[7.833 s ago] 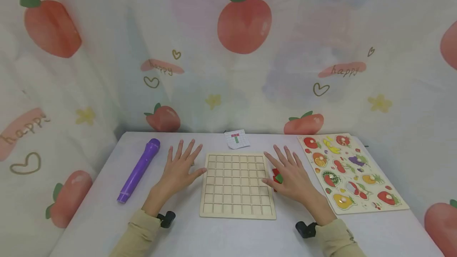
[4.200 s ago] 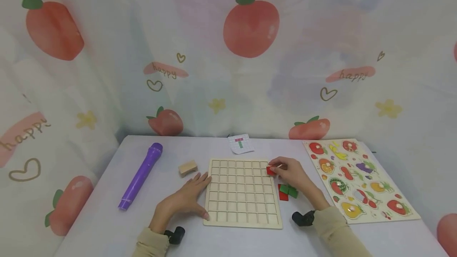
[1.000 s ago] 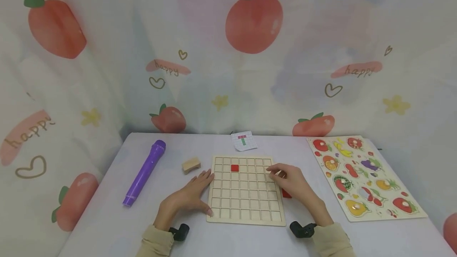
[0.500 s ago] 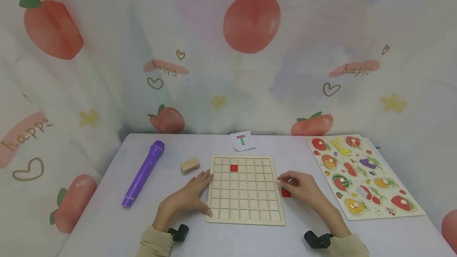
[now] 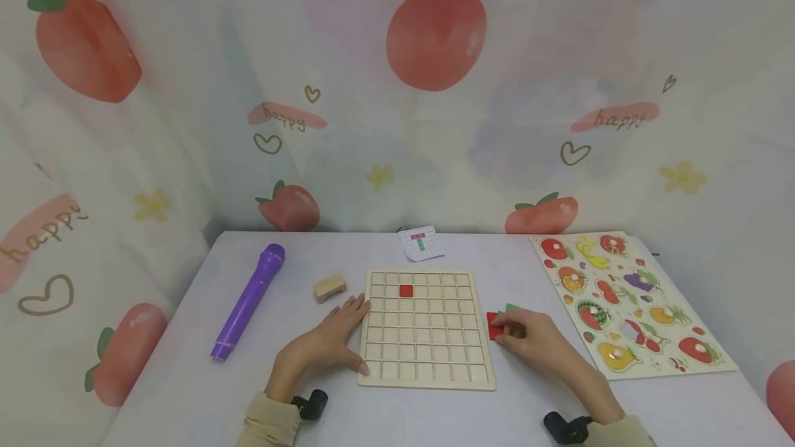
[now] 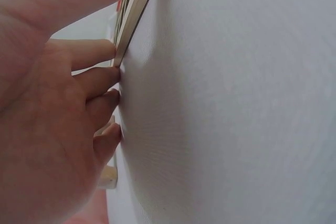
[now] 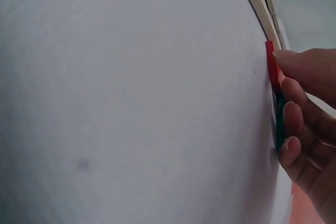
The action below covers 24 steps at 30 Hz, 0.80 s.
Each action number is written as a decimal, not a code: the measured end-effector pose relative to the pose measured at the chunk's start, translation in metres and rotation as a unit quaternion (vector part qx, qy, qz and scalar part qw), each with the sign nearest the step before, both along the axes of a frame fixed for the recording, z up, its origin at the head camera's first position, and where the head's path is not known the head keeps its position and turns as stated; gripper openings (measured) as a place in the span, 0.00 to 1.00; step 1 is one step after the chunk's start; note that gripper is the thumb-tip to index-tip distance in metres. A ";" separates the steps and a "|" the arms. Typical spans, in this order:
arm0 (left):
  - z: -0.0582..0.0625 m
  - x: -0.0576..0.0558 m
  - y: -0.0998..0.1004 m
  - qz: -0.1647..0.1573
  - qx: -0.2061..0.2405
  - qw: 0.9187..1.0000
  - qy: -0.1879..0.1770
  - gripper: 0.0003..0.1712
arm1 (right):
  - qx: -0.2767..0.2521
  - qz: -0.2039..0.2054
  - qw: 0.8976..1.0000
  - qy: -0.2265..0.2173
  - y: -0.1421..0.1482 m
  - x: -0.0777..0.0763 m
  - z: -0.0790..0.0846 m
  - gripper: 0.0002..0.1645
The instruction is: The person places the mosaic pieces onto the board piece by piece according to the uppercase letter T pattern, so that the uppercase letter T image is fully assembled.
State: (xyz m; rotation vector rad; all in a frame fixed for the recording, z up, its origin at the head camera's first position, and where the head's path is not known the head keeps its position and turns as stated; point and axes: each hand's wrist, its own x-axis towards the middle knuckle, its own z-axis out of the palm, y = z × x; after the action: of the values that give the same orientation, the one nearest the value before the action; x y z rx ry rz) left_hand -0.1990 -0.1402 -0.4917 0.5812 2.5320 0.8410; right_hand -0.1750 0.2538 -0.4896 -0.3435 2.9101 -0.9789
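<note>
A wooden grid board lies on the table with one red tile in a cell of its second row. Along its left edge rests my left hand, fingers spread and thumb at the near corner; the left wrist view shows the fingertips against the rim. Just right of the board, my right hand pinches a red tile with curled fingers, thumb on its face in the right wrist view. A green tile peeks out behind the hand, and its fingers partly cover the pile.
A small wooden block sits left of the board, beyond it a purple microphone-shaped tube. Behind the board lies a paper card with a red and green T pattern. A fruit puzzle board occupies the right side.
A red tile has gone from the right hand into the grid. Since then the right hand has moved right and nearer, back to the tile pile. The left hand stays at the board's edge.
</note>
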 end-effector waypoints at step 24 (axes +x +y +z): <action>0.001 0.000 -0.002 -0.005 0.008 1.000 -0.003 0.70 | 0.002 -0.005 1.000 -0.029 -0.007 0.000 0.002 0.18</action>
State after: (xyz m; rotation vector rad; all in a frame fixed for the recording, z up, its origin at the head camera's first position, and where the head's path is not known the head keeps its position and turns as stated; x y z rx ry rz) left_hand -0.1991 -0.1424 -0.4905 0.5952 2.5172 0.8585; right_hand -0.1754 0.2469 -0.4876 -0.2956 2.8639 -0.9661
